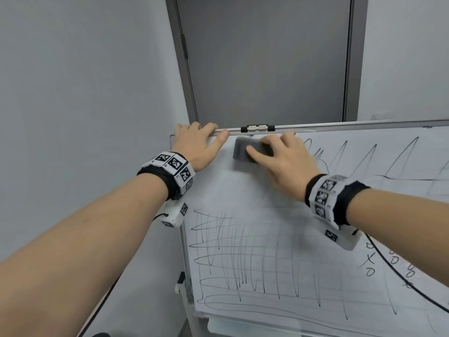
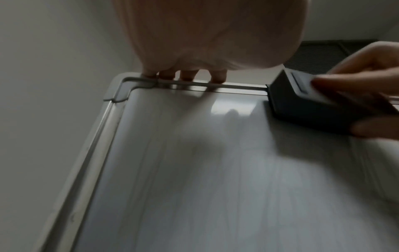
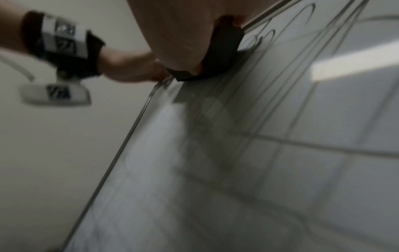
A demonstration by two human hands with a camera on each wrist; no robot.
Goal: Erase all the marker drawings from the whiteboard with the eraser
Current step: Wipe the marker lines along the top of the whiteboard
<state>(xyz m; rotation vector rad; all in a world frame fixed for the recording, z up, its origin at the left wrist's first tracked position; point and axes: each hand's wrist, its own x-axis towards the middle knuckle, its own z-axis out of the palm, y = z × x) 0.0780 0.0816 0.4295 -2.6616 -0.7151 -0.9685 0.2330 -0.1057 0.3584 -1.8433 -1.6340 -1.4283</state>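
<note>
A grey door (image 1: 264,62) rises behind the whiteboard (image 1: 243,190) – glossy, metal-framed, scrawled with marker drawings (image 1: 247,259). The left hand (image 1: 196,144) hooks the whiteboard's top-left edge; the right hand (image 1: 284,161) grips the dark blocky eraser (image 1: 245,148) just below that edge.

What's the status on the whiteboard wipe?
Left hand grips board's top edge. Right hand holds eraser against whiteboard, top left. Scribbles remain below and right. Nothing blocking.
</note>
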